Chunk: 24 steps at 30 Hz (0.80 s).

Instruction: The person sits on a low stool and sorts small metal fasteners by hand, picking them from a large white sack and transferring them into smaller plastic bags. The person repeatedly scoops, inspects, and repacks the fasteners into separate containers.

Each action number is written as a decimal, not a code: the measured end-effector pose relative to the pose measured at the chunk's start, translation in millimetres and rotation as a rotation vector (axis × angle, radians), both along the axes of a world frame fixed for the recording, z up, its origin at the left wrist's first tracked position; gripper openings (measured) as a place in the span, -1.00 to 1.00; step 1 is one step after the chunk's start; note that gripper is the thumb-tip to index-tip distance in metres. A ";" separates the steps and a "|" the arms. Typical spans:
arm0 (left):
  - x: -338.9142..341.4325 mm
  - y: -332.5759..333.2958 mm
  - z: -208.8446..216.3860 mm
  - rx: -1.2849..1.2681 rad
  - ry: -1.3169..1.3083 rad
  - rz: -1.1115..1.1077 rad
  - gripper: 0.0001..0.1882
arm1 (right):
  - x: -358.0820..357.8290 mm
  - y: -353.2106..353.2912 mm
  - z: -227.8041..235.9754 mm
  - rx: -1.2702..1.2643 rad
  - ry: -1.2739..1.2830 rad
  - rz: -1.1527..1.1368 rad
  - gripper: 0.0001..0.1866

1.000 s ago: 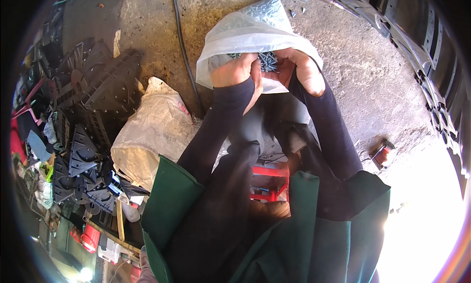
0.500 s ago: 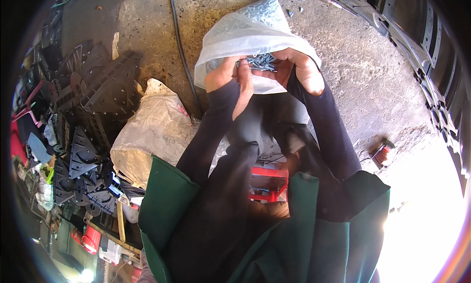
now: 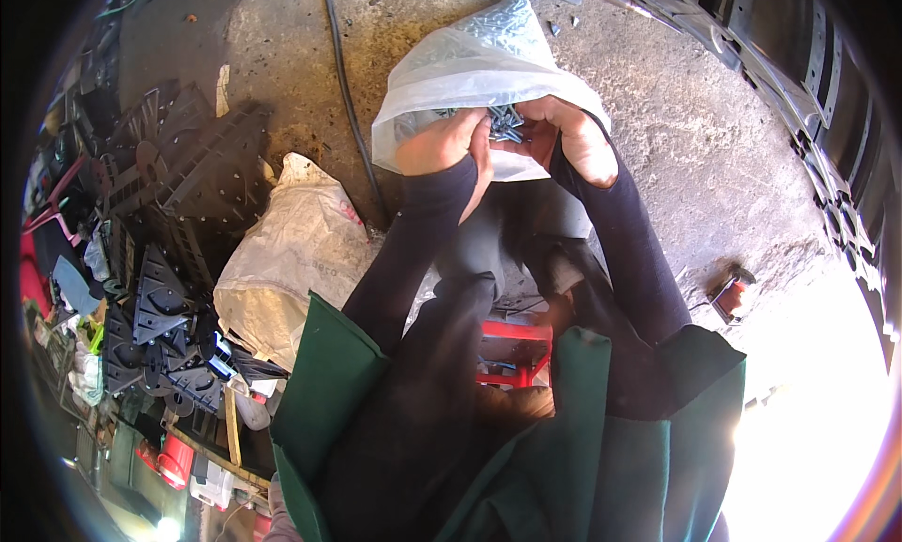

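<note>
A translucent white plastic bag (image 3: 470,84) lies in front of me, its mouth toward me and its far end packed with small metal screws. Both of my hands reach into its opening. A loose heap of silvery screws (image 3: 505,124) shows between them. My right hand (image 3: 578,140) is cupped, its curled fingers and palm against the heap from the right. From the left, my left hand (image 3: 440,147) closes in on the same screws with fingers bent. The fingertips of both hands are partly hidden among the screws and under the bag's upper edge.
A worn, pale sack (image 3: 296,246) sits at my left, beside a pile of black brackets (image 3: 155,298). A dark cable (image 3: 340,72) runs over the concrete floor. Between my legs is a red frame (image 3: 536,354). Metal panels (image 3: 827,100) line the right.
My left hand has turned and shifted slightly, its fingers drawn closer together at the heap. The screws between my hands have shifted. The bag stays nearly in place.
</note>
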<state>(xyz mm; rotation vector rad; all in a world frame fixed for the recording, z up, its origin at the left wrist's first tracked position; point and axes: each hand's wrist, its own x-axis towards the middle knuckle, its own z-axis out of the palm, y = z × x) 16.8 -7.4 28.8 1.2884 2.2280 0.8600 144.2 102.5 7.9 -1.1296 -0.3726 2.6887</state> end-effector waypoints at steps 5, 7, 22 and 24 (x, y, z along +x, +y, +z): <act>1.6 1.8 9.8 -0.096 -0.255 0.117 -0.84 | 1.1 2.2 1.8 0.004 -0.055 0.035 -0.58; -4.2 5.7 15.6 -0.076 -0.612 0.344 -0.85 | -0.3 3.7 1.3 -0.026 -0.081 0.028 -0.58; -31.3 9.5 17.3 -0.306 -0.945 0.292 -0.74 | -3.4 1.2 5.4 -0.033 0.045 -0.006 -0.63; -14.8 9.1 20.1 -0.233 -0.729 0.295 -0.85 | -1.7 2.0 4.3 -0.008 0.015 0.020 -0.63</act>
